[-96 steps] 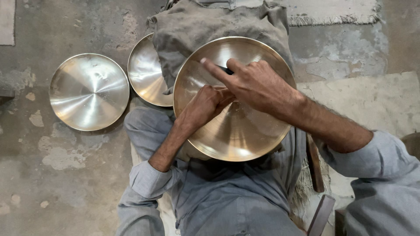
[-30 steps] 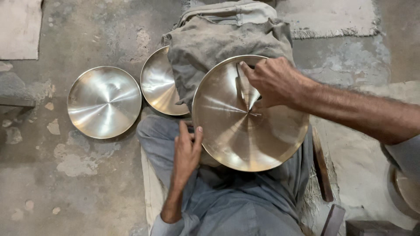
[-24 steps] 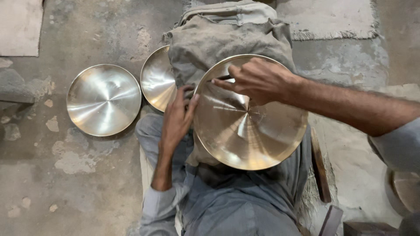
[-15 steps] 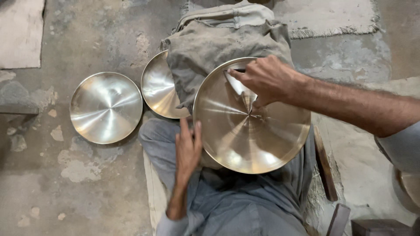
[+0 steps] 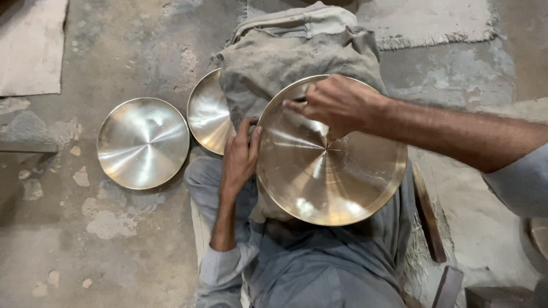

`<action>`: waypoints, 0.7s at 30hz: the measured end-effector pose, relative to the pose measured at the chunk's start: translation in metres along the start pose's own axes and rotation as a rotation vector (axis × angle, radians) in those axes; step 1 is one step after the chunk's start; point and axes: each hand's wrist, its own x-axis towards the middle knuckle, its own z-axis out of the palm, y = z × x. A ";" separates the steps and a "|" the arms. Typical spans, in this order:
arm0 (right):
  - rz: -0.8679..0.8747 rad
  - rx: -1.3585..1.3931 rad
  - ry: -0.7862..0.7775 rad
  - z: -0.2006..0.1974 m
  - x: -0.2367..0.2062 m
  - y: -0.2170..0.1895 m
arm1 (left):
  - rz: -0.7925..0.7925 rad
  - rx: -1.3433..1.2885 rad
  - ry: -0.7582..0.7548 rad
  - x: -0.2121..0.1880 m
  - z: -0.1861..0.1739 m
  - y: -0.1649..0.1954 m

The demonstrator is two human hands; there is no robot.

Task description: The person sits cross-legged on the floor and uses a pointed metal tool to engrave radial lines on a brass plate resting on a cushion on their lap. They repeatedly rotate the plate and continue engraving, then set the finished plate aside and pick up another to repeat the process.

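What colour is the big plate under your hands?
The large plate is shiny golden brass with bright reflections, seen in the head view.

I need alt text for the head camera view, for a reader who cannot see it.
A person's right hand works on a large golden metal plate resting on the lap, while the left hand steadies its rim. Two similar plates lie on the concrete floor.

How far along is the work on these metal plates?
Possibly done: two shiny plates lie on the floor, one in the open, another partly under the cloth. In hand: the big plate on the lap, left hand at its rim, right hand pressing on its face. No further plates show.
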 end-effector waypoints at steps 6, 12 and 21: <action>0.329 0.372 -0.250 0.015 -0.029 0.003 | -0.469 -0.071 -0.011 -0.078 0.009 0.030; 0.214 0.065 -0.046 0.014 -0.021 -0.001 | -0.416 -0.099 -0.072 -0.050 -0.009 0.018; 0.206 0.266 -0.139 0.009 -0.022 0.007 | -0.221 0.009 -0.034 -0.020 0.004 0.004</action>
